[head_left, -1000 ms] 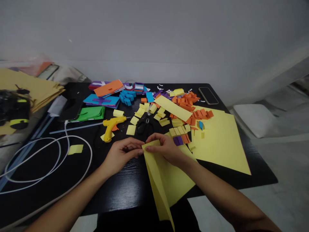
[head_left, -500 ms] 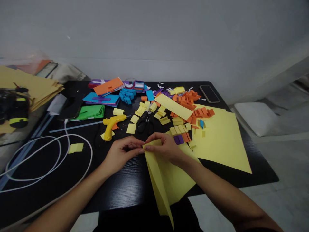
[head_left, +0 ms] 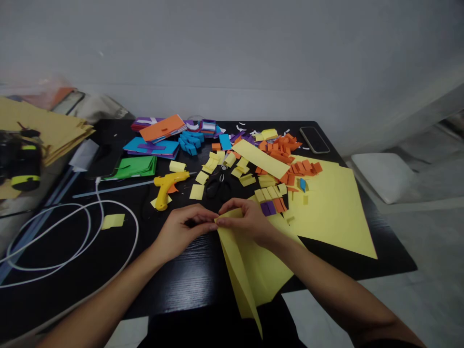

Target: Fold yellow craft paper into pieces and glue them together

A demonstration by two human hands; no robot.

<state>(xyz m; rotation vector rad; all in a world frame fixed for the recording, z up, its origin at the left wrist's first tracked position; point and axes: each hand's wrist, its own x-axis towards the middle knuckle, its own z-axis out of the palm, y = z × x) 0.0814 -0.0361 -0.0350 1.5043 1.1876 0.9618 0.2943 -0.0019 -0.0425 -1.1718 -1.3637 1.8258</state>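
A large sheet of yellow paper (head_left: 261, 270) is folded over at the table's front edge, its lower end hanging past the edge. My right hand (head_left: 250, 222) pinches its upper left corner between thumb and fingers. Touching the same corner from the left, my left hand (head_left: 188, 227) has thumb and fingertips closed on the paper's edge. Just beyond the hands lie black scissors (head_left: 218, 186). To their left rests a yellow glue gun (head_left: 168, 188). Small folded yellow paper pieces (head_left: 268, 194) sit beyond my right hand, beside purple and orange ones.
More yellow sheets (head_left: 333, 212) lie at the right, with orange folded pieces (head_left: 284, 150) and a phone (head_left: 314, 140) behind. Stacked coloured paper (head_left: 163, 129) and green paper (head_left: 137, 166) are at the back left. A white cable (head_left: 136, 232) loops over the table's left side.
Both hands keep their hold on the yellow paper's corner, almost still. The hanging end of the sheet has shifted up very slightly.
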